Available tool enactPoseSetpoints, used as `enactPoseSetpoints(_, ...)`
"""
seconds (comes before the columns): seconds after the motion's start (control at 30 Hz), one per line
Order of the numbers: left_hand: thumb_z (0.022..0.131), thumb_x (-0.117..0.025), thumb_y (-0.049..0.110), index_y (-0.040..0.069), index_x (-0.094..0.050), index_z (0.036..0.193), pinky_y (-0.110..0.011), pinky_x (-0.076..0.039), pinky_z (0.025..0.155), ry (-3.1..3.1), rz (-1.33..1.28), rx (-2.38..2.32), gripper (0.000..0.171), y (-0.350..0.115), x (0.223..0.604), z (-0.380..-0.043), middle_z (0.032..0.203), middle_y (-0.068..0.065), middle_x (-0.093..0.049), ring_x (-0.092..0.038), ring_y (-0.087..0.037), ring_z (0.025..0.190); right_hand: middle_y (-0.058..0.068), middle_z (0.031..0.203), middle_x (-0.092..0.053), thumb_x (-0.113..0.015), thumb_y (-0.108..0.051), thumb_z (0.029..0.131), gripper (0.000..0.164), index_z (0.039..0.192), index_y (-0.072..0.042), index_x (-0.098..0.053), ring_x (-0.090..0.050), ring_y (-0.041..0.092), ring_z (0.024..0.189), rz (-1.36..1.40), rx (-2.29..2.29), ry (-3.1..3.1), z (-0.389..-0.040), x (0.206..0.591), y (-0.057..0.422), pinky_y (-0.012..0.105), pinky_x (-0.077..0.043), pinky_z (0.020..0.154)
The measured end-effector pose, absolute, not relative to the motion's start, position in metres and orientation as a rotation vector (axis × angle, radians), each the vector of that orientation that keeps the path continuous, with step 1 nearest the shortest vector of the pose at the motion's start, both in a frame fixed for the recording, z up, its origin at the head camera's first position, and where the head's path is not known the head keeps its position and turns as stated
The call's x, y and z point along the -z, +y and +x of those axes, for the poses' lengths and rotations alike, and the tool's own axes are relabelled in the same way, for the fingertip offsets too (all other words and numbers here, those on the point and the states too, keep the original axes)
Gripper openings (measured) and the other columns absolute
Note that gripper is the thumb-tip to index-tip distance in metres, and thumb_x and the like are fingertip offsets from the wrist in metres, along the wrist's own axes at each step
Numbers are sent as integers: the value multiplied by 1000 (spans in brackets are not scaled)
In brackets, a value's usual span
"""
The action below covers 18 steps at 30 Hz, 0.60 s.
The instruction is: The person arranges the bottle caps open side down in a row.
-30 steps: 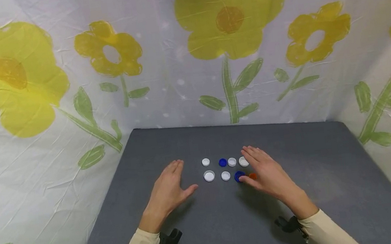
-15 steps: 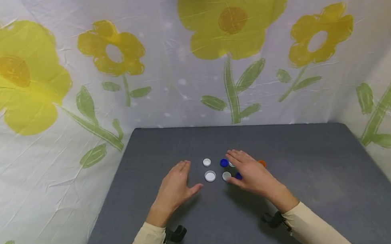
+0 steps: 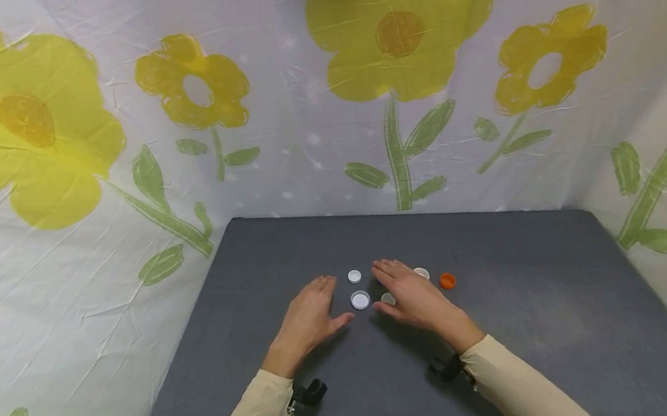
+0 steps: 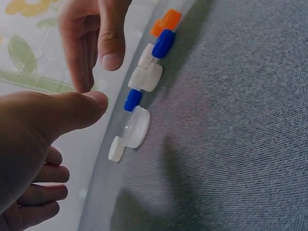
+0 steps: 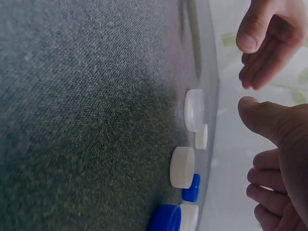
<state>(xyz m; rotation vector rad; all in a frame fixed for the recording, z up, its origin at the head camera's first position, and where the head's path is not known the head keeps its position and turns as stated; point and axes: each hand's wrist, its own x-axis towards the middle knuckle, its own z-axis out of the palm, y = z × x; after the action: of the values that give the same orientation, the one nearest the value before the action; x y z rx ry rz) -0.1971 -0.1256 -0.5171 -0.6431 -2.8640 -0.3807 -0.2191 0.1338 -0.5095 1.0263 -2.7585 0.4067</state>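
1. A white fabric backdrop (image 3: 300, 136) printed with yellow flowers surrounds a dark grey table (image 3: 537, 315).

2. Plastic bottle caps lie grouped on the table, in and around the space between the hands. The small white cap (image 3: 354, 276) and the wide pale cap (image 3: 360, 300) sit in the gap; the orange cap (image 3: 447, 281) lies beyond the right hand.

3. The left wrist view also shows a large blue cap (image 4: 163, 44) near the orange one, and a small blue cap (image 4: 133, 100) by the wide pale one.

4. The left hand (image 3: 309, 315) is raised beside the group, thumb apart, fingers relaxed and grasping nothing.

5. The right hand (image 3: 414, 298) faces it from above the caps, hiding some from the head view; its fingers too are loose and unladen.

6. The step in hand seems to be framing the caps between both hands, without a grip. Handling any cap would call for lowering the fingertips to tabletop height and closing gently on its rim.
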Motion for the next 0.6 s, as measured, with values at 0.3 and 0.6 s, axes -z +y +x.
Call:
enactPoseSetpoints(0.3,90,-91,44,-5,-67,139,-53,-54,114,-2860,-710,388,73,-120,529,-205,141,-22,-72,-66,-41,137,26,155,-62,-85,-30,96,65,145,8,-63,-58,43,147,1080,-360,-2756,-227,521,126,54,-41,125)
enactPoseSetpoints(0.6,92,-90,39,-2,-70,136,-51,-55,111,-2853,-756,385,63,-113,539,-211,136,-19,-75,-69,-37,134,27,152,-63,-84,-26,96,55,137,7,-68,-59,45,144,1129,-305,-2769,-231,527,118,56,-44,123)
